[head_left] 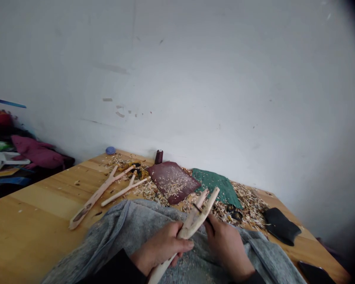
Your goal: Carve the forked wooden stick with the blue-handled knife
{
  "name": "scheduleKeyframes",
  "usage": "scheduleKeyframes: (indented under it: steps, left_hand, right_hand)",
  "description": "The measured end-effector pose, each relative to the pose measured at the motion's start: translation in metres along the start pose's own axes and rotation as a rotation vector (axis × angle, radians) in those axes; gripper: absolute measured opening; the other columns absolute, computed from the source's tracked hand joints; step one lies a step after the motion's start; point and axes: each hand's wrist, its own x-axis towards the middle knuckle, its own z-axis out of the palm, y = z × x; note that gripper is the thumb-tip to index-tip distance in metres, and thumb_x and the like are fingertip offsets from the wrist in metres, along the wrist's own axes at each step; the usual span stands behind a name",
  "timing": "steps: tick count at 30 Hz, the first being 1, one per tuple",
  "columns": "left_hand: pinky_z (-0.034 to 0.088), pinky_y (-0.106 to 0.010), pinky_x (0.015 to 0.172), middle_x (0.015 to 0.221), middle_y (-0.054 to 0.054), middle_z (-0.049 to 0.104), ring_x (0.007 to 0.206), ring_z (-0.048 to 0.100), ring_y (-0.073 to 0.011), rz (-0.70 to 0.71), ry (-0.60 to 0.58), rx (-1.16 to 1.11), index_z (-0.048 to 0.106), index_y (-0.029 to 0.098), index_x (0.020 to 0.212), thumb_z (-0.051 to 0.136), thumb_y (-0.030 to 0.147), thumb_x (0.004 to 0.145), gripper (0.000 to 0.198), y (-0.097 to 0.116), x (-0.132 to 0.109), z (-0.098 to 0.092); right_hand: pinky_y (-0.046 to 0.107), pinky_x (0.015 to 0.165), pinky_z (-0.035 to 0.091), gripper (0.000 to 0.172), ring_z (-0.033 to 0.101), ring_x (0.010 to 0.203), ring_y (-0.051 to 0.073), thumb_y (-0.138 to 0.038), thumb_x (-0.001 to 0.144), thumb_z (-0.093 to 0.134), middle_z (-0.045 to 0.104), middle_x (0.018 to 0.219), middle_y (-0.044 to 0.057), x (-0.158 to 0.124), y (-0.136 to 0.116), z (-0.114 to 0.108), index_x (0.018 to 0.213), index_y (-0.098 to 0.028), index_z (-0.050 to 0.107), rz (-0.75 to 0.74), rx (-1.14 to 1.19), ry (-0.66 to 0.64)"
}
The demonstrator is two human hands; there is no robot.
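My left hand (167, 244) is closed around the handle of a peeled, pale forked stick (192, 223), which points up and away to the right. Its two prongs rise beyond my fingers. My right hand (226, 240) grips a thin dark knife (197, 208) beside the fork. The blade's tip shows in the gap between the prongs, while most of its handle is hidden by my fingers. Beneath both hands lies a grey cloth (139, 225), sprinkled with fine shavings.
On the wooden table (44, 213), two more forked sticks, one larger (96, 193) and one smaller (122, 192), lie at left. Behind are maroon (171, 179) and green sheets (214, 181), a thread spool (159, 156) and scattered shavings (251, 203). A black pad (281, 226) and phone-like slab (315, 273) lie right.
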Motion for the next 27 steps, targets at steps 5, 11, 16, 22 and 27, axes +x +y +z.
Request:
scheduleKeyframes:
  steps: [5,11,16,22,27]
  left_hand:
    - [0.032,-0.021,0.04,0.06,0.009,0.053,0.039,0.042,-0.0059,-0.016,-0.009,-0.033,0.053,0.021,0.097,0.063,0.036,0.075,0.028,0.0,-0.001,0.001]
    - [0.03,-0.022,0.039,0.059,0.009,0.051,0.039,0.043,-0.0073,0.019,0.01,-0.021,0.052,0.022,0.093,0.062,0.038,0.076,0.025,-0.009,0.005,-0.001]
    - [0.033,-0.021,0.041,0.061,0.009,0.053,0.04,0.043,-0.0066,0.015,-0.019,0.003,0.053,0.022,0.095,0.062,0.036,0.076,0.025,-0.003,0.0,-0.001]
    - [0.033,-0.021,0.041,0.061,0.009,0.053,0.04,0.044,-0.0067,-0.018,-0.004,-0.029,0.053,0.022,0.096,0.063,0.036,0.076,0.026,-0.004,0.0,0.0]
    - [0.031,-0.021,0.04,0.058,0.01,0.05,0.039,0.042,-0.0066,0.019,0.012,-0.017,0.052,0.022,0.091,0.062,0.036,0.076,0.023,-0.005,0.003,0.0]
  right_hand:
    - [0.027,0.056,0.034,0.027,0.073,0.072,0.023,-0.032,0.102,0.043,0.077,0.082,0.006,0.004,0.007,-0.002,0.098,-0.023,0.069,0.114,-0.09,-0.034]
    - [0.023,0.063,0.039,0.02,0.073,0.08,0.018,-0.021,0.098,0.048,0.078,0.089,0.001,-0.008,-0.019,0.002,0.099,-0.025,0.068,-0.2,0.118,-0.146]
    - [0.025,0.059,0.038,0.025,0.074,0.076,0.021,-0.028,0.102,0.045,0.078,0.086,0.005,0.002,0.001,0.0,0.102,-0.024,0.069,0.018,-0.008,-0.027]
    - [0.026,0.057,0.036,0.024,0.074,0.075,0.021,-0.027,0.102,0.045,0.077,0.085,0.004,0.001,-0.002,0.0,0.099,-0.024,0.069,0.014,-0.066,-0.098]
    - [0.024,0.061,0.038,0.02,0.074,0.078,0.018,-0.02,0.098,0.05,0.078,0.089,0.001,-0.009,-0.021,0.001,0.101,-0.026,0.069,-0.201,0.092,-0.132]
